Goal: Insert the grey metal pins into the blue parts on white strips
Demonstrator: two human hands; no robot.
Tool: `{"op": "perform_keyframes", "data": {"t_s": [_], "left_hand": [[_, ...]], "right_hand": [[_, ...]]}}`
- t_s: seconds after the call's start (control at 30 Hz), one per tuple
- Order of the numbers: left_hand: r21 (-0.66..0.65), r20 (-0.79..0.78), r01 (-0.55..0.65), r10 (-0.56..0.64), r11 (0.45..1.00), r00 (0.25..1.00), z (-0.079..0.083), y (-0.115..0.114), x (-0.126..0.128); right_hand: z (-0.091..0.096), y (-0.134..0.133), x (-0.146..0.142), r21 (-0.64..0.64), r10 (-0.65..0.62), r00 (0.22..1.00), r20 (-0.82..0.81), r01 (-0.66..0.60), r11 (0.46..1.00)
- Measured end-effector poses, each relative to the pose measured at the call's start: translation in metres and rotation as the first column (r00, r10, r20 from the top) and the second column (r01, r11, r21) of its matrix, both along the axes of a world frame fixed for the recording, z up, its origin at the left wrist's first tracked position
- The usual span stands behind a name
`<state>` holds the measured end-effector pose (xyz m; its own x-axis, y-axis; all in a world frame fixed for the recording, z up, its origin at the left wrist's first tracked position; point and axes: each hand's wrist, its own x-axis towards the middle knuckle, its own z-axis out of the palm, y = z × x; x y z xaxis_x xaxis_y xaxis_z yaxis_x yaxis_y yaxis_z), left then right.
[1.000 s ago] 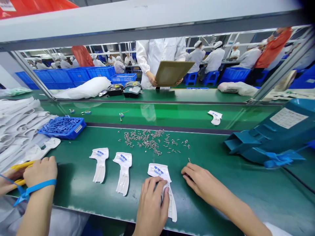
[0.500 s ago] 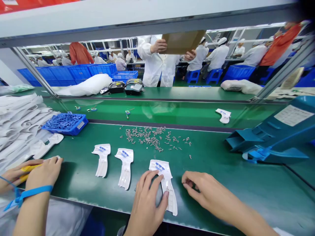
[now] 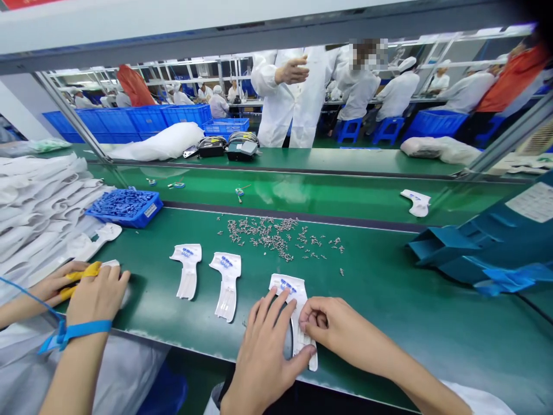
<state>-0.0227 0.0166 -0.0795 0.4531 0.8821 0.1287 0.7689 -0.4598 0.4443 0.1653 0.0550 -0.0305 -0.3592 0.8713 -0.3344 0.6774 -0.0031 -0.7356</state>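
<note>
Before me on the green bench lies a white plastic gun-shaped shell half with blue pieces in its head. My left hand rests over it with fingers spread, the tips touching its upper part. Across the shell's handle, my right hand holds its thumb and fingertips pinched together; whatever lies in that pinch is hidden. Two similar shell halves, a middle one and a left one, lie to the left. Behind my hands spreads a scatter of small metal parts.
At left, a co-worker's hands, one with a blue wrist strap, work beside stacked white shells. A blue tray holds blue pieces. A teal device stands at right. Another shell half lies on the far green strip.
My right hand has moved left onto the shell's handle. My left hand stays on the shell. The person opposite no longer shows the brown board in hand. The view has shifted slightly.
</note>
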Motion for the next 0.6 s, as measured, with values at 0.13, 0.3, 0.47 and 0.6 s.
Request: {"op": "perform_keyframes", "data": {"t_s": [0.13, 0.3, 0.47, 0.6], "left_hand": [[0.010, 0.010, 0.000, 0.000, 1.000, 1.000, -0.0017, -0.0003, 0.0001], [0.018, 0.027, -0.003, 0.003, 1.000, 1.000, -0.0013, -0.0008, 0.0007], [0.021, 0.043, -0.013, 0.012, 1.000, 0.999, -0.0001, -0.0001, 0.0006], [0.025, 0.054, -0.011, 0.009, 1.000, 0.998, 0.0013, -0.0003, 0.0004]], "right_hand": [[0.0029, -0.0009, -0.0017, 0.003, -0.008, 1.000, 0.025, 0.008, 1.000], [0.0021, -0.0022, -0.0019, -0.018, -0.005, 1.000, -0.008, 0.005, 1.000], [0.0004, -0.0019, -0.0013, -0.031, -0.004, 0.999, -0.034, 0.003, 1.000], [0.0005, -0.0021, -0.0016, -0.033, -0.005, 0.998, -0.058, 0.003, 0.999]]}}
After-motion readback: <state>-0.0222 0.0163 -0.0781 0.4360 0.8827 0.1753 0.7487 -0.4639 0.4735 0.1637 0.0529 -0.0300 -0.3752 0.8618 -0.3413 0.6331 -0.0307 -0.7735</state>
